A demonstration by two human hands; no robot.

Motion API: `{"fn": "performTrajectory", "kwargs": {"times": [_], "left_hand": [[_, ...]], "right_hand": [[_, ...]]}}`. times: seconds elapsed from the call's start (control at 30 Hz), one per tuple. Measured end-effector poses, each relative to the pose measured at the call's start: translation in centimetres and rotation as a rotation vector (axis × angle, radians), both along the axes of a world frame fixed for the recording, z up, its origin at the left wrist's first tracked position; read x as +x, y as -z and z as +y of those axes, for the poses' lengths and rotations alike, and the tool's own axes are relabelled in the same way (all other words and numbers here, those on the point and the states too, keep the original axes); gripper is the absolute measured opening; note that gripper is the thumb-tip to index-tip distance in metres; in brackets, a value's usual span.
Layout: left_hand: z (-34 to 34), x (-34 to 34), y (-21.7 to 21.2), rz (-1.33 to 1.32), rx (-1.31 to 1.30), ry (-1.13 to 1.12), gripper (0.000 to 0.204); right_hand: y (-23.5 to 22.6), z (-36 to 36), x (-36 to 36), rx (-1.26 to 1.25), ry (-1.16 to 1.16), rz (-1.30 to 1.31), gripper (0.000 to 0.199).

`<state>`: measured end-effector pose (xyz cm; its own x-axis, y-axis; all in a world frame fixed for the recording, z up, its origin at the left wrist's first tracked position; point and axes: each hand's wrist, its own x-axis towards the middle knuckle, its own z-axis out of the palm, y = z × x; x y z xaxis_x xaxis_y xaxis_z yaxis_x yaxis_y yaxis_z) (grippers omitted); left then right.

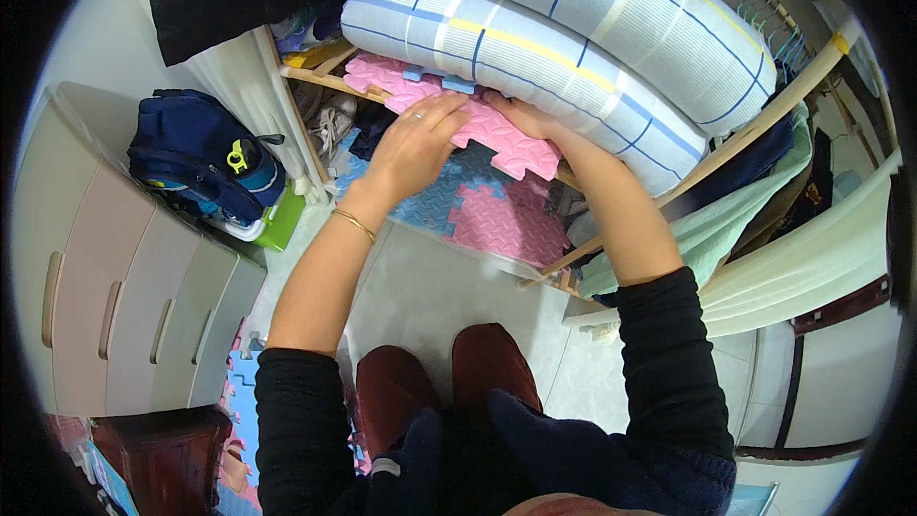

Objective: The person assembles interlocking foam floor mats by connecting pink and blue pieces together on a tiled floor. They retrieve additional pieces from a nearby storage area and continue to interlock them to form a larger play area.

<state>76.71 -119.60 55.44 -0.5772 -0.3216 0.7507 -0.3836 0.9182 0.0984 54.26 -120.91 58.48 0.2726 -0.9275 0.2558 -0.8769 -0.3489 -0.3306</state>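
The left hand [417, 141] and right hand [522, 118] rest on a pink mat [487, 127], finger closure indeterminable, below a quilt [535, 72] just beyond; presumably light, pliant foam, it best suits holding by its edges.

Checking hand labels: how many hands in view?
2: left hand on the pink mat; right hand at the mat's upper edge, beside the checked bedding. No others visible.
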Motion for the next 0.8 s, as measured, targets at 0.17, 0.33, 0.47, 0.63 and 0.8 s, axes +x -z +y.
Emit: {"fn": "performTrajectory", "kwargs": {"times": [0.17, 0.33, 0.47, 0.63, 0.8], "left_hand": [[-1.5, 1.1, -1.5, -0.316, -0.078, -0.178, 0.047], [-2.4, 1.6, -2.6, -0.387, -0.025, -0.201, 0.039], [-3.1, 0.0, -1.8, -0.246, -0.05, -0.177, 0.036], [-2.7, -2.2, -1.4, -0.223, 0.191, -0.197, 0.031], [-4.0, -5.0, -2.1, -0.306, 0.217, -0.281, 0.03]], "right_hand": [[0.2, 3.7, 0.2, -0.111, 0.043, -0.173, 0.056], [-0.5, 11.0, 3.5, -0.207, 0.07, 0.391, 0.076], [-0.4, 9.0, 1.4, -0.521, 0.103, 0.451, 0.048], [-0.6, 8.0, -1.3, -0.526, -0.02, 0.614, 0.044], [-1.6, 6.2, -2.2, -0.3, 0.081, 0.753, 0.045]]}}
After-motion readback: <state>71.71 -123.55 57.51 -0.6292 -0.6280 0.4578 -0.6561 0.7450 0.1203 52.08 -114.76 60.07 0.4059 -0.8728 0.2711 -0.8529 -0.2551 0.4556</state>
